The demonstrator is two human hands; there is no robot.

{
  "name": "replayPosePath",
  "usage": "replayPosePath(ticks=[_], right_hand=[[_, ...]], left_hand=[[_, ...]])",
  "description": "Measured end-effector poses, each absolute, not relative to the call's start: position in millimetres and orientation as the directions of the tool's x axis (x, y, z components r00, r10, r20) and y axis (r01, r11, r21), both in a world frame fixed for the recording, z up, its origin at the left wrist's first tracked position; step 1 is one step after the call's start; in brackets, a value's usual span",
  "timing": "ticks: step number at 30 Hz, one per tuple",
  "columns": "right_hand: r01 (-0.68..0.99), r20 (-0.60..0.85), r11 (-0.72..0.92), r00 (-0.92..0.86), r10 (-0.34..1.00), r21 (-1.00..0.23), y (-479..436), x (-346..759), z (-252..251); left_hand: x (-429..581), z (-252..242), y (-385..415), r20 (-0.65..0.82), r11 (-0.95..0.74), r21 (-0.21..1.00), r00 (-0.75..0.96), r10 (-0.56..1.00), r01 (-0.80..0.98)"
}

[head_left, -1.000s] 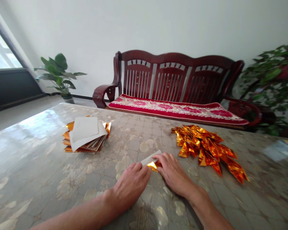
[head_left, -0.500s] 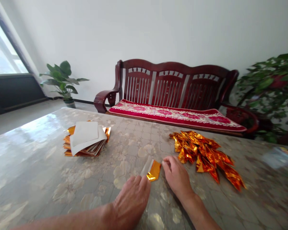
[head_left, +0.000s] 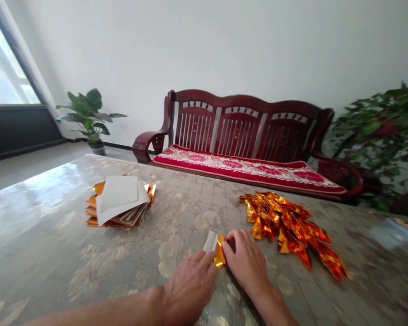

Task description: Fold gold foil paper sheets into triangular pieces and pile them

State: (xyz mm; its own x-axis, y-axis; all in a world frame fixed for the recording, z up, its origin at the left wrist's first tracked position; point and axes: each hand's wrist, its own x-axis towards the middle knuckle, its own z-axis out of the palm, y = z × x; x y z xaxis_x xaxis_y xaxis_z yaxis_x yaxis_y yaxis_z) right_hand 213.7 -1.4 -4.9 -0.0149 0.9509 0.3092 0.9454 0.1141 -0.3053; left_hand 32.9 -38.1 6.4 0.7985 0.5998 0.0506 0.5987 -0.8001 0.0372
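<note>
A small piece of gold foil paper (head_left: 219,252) with a white backing strip (head_left: 211,241) stands folded between my hands. My left hand (head_left: 190,290) pinches it from the lower left, and the fingertips of my right hand (head_left: 246,262) press on it from the right. To the right lies a loose heap of folded gold foil pieces (head_left: 285,226), close to my right hand but apart from it. Farther left sits a stack of gold foil sheets (head_left: 120,220) under white paper sheets (head_left: 118,194).
The hands work on a glossy, floral-patterned tabletop (head_left: 54,226). Beyond its far edge stands a dark red wooden bench (head_left: 238,122) with a red cushion (head_left: 248,167). Potted plants (head_left: 88,115) (head_left: 377,127) flank it, and a window (head_left: 7,59) is at the left.
My hands have closed in on the foil piece from either side. It now looks narrower and folded, and the view has tilted slightly.
</note>
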Motion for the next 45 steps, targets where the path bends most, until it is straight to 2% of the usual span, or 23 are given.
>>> replayPosePath(ticks=[3,7,13,21,27,31,38,42,45], right_hand=[[0.921,0.267,0.085,0.021,0.963,-0.381,1,214,-2],[0.880,0.201,0.032,0.072,0.977,-0.475,4,213,2],[0.856,0.081,-0.053,0.110,0.991,-0.515,12,213,5],[0.872,0.050,-0.062,0.099,0.994,-0.485,16,211,10],[0.851,0.086,-0.043,0.103,0.991,-0.523,20,209,8],[0.824,0.045,-0.058,0.100,0.994,-0.564,22,208,8],[0.884,0.066,-0.003,0.038,0.997,-0.467,21,209,11],[0.894,0.052,-0.007,0.034,0.998,-0.449,22,208,9],[0.909,0.112,0.045,0.002,0.994,-0.413,21,207,7]], left_hand=[[38,1,-37,0.104,-0.802,0.044,0.796,0.597,0.595],[39,4,-34,0.125,-0.764,0.145,0.755,0.644,0.628],[36,15,-25,0.098,-0.714,0.297,0.724,0.683,0.634],[42,1,-16,0.146,-0.699,0.269,0.689,0.709,0.662],[42,-2,-12,0.159,-0.696,0.109,0.679,0.717,0.710],[42,-3,-12,0.172,-0.702,0.070,0.684,0.709,0.709],[50,-9,-20,0.174,-0.695,0.075,0.677,0.715,0.715],[52,-10,-22,0.162,-0.683,0.111,0.665,0.729,0.722],[51,-8,-21,0.142,-0.687,0.157,0.672,0.727,0.710]])
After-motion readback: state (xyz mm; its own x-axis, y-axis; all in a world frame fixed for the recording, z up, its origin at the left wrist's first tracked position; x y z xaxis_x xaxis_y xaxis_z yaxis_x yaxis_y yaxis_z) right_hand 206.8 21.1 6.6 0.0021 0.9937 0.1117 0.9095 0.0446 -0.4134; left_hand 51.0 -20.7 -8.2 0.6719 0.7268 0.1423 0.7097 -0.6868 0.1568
